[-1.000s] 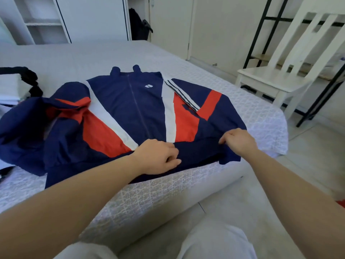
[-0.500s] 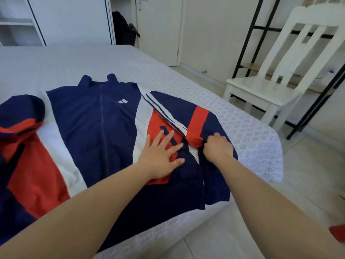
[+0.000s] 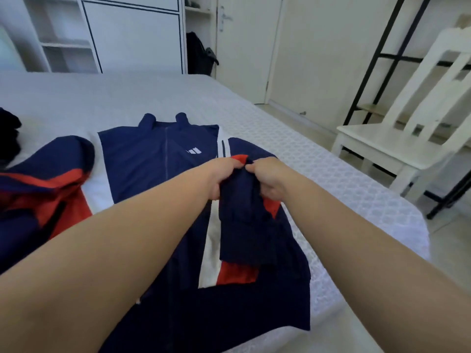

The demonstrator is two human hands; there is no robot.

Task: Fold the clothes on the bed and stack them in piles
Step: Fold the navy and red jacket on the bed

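We see the bed [image 3: 293,138] first, spread with a white textured cover and filling most of the view from the left edge to its rounded right corner. Behind it stands a white wardrobe [image 3: 132,34] with open shelves on its left side, and a closed white door [image 3: 244,47] to the right of that; a dark bag [image 3: 198,54] hangs in the gap between them. To the right of the bed, on the tiled floor, a white wooden chair [image 3: 397,146] stands in front of a black metal rack [image 3: 377,59], well apart from the clothes.

On the bed lies the navy jacket [image 3: 142,159], front up, collar pointing away from us, with white and red panels and a small white logo on the chest. Its left sleeve [image 3: 43,182] lies bunched in loose folds towards the left edge of the view. Beyond that, at the far left, a dark garment [image 3: 9,133] sits on the cover, mostly cut off.

Our forearms cross much of the jacket's lower half and hide it. The right sleeve [image 3: 244,225] is lifted over the jacket's right side, hanging down from our hands. The left hand [image 3: 219,177] and the right hand [image 3: 267,179] meet at its top, fingers of both curled and pinching the navy fabric between them, knuckles nearly touching.
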